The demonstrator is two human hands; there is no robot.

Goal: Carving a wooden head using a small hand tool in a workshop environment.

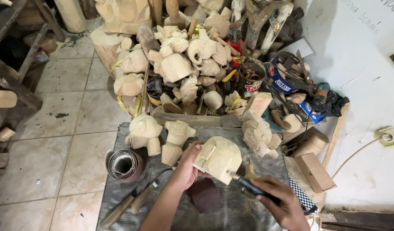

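With the left hand (186, 169) gripping the pale, blocky carved wooden figure (218, 158) on the grey desk (120, 201), just right of the sandpaper roll (124, 164), the right hand (282, 205), clenched on a dark-handled chisel (250, 185), probably should cut away from the fingers.

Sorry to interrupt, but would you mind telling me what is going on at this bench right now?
A person is working a pale, blocky wooden carving on a grey bench top. The left hand steadies the carving from the side, while the right hand holds a dark-handled tool with its tip against the carving's lower edge. Two other rough carvings stand just behind, a roll of sandpaper lies to the left, and two wooden-handled knives lie near the front.
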